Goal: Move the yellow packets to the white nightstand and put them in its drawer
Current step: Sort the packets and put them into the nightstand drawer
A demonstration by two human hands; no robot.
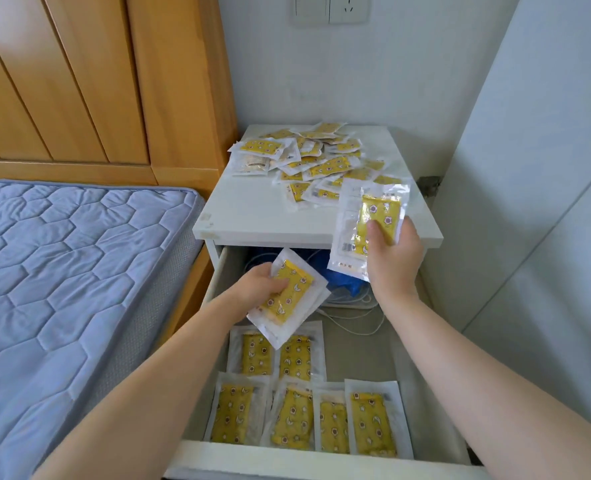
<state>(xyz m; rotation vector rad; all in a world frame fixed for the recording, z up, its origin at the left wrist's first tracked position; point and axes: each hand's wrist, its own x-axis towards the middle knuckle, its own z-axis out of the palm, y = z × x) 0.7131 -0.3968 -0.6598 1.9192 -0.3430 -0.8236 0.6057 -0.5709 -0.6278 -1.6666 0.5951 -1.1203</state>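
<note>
Head view over the open drawer (287, 459): gripping stacked yellow packets (289, 296) in the left hand (264, 284), pinching a second bunch (366, 223) in the right hand (392, 261) beside the white nightstand's tabletop (252, 209), heaped with a loose pile (321, 161). Likely risks: slick wrappers fanning apart, sliding onto the cables (356, 317), scattering 2 neat rows (297, 414).

Left hand (260, 289) gripping low, right hand (395, 261) gripping higher

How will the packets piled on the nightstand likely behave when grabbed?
Probably light and stiff: the right hand pinches packets upright by one end, barely sagging. Likely slippery: the glossy wrappers in the pile overlap loosely, so a push may slide several across the nightstand.
</note>
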